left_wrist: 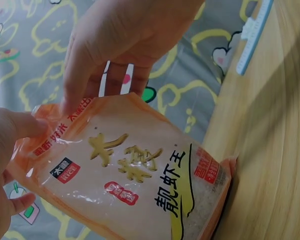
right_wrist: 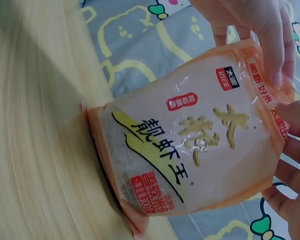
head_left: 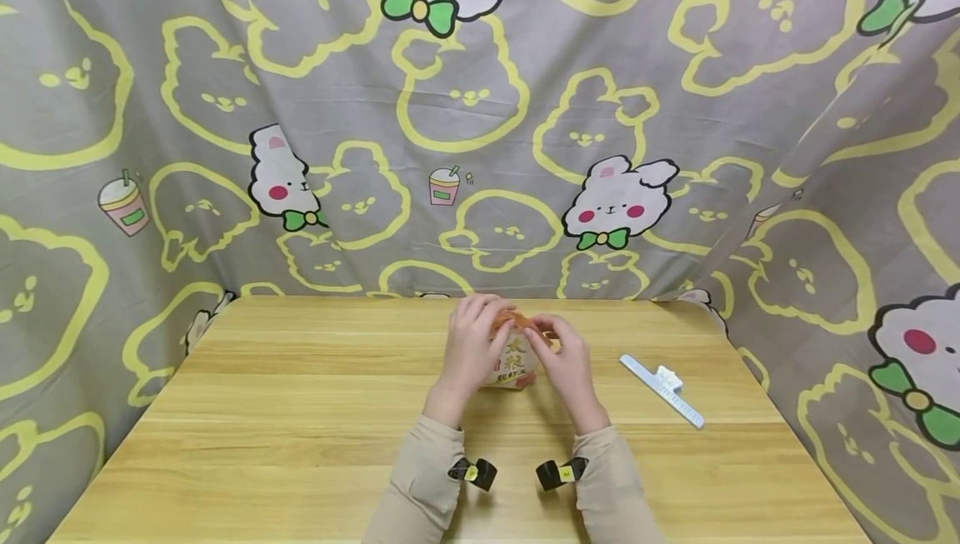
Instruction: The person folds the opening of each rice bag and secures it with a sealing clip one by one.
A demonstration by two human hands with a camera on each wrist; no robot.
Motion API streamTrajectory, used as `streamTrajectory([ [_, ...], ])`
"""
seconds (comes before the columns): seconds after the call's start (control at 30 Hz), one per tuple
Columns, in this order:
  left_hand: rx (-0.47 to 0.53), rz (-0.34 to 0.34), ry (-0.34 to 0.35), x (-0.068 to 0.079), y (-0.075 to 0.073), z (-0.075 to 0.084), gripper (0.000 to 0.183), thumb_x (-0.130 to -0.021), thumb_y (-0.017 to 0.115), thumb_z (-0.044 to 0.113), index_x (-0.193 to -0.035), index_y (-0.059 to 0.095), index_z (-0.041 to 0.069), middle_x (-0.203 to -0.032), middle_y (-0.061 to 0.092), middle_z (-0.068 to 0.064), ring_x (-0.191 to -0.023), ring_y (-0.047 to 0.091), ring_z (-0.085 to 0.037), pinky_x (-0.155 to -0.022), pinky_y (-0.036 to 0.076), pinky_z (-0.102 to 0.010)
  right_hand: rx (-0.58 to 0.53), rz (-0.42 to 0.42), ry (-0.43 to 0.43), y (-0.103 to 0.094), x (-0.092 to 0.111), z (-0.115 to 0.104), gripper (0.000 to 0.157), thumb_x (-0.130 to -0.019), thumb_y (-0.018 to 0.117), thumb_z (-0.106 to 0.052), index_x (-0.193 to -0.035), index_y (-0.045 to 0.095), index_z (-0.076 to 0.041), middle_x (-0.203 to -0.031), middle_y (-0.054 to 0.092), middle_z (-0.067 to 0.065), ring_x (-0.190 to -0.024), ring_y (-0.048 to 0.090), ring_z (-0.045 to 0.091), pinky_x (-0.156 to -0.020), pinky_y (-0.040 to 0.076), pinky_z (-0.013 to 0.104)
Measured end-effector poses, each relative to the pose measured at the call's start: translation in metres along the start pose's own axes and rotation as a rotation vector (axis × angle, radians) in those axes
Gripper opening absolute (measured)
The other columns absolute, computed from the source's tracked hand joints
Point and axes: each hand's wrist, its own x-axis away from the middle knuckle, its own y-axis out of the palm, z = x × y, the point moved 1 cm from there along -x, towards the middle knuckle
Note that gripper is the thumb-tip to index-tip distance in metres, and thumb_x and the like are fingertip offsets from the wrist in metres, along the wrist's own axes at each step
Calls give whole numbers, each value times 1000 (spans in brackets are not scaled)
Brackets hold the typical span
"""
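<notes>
A clear and orange plastic bag of rice (head_left: pixel 512 367) with gold and black lettering stands upright at the middle of the table. My left hand (head_left: pixel 471 346) pinches its folded orange top on the left. On the other side, my right hand (head_left: pixel 566 365) pinches the same top edge between thumb and fingers. In the left wrist view, the bag (left_wrist: pixel 125 160) has its front facing the camera, and white grains show near its base. The right wrist view shows both thumbs on the red-lettered strip of the bag (right_wrist: pixel 190 145).
A light blue ruler-like sealing clip (head_left: pixel 660 391) with a white grip lies on the wooden table (head_left: pixel 300 411), right of the right hand. Behind and beside the table hangs a grey curtain (head_left: pixel 360 111) with yellow cartoon outlines. Each wrist wears a small black camera (head_left: pixel 480 473).
</notes>
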Motion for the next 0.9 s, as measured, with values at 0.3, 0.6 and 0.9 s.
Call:
streamTrajectory([
  [0.3,-3,-3,23,0,-1,4,14,-86,74,16,-99,69,15,-108,67,-3,-111,56,-23,-96,46,-45,22,39,-56,3,1,-3,12,-81,75,-3,-90,68,-2,-87,72,12,-78,69,24,-71,58,35],
  [0.6,-18,10,35,0,0,4,15,-84,75,14,-97,69,15,-105,68,-2,-108,58,-23,-94,46,-44,47,81,-81,7,2,-3,11,-79,76,1,-86,66,0,-82,70,12,-73,67,24,-67,57,32],
  [0.9,-4,11,46,0,0,3,11,-85,74,15,-96,69,16,-103,68,-2,-106,59,-22,-93,47,-44,46,109,-96,10,2,-5,11,-79,76,0,-85,66,0,-81,70,12,-72,66,23,-68,56,29],
])
